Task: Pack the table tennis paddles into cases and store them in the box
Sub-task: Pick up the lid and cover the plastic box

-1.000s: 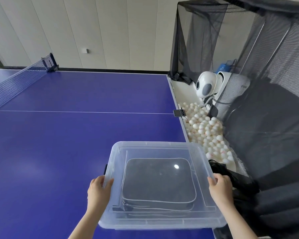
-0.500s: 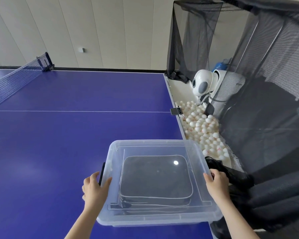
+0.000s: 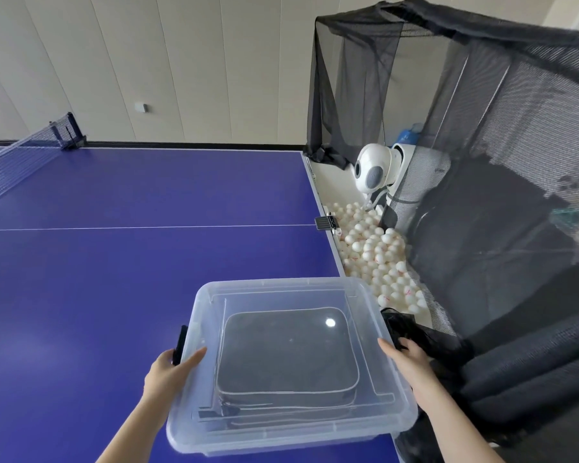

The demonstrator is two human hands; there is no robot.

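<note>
My left hand [image 3: 168, 372] gripped the box [image 3: 281, 426] by its left side, thumb on top, fingers curled at the black latch [image 3: 180, 340]. The box sat closed at the table's [image 3: 114, 295] near right corner, dark cases [image 3: 288, 352] stacked inside. My right hand [image 3: 406, 360] clasped its right rim. Balls [image 3: 375, 255] lay past the right edge.

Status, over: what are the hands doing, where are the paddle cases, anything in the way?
Left hand and right hand grip the box at its sides. Paddle cases inside, lid on. Black netting bunched beside the right hand.
</note>
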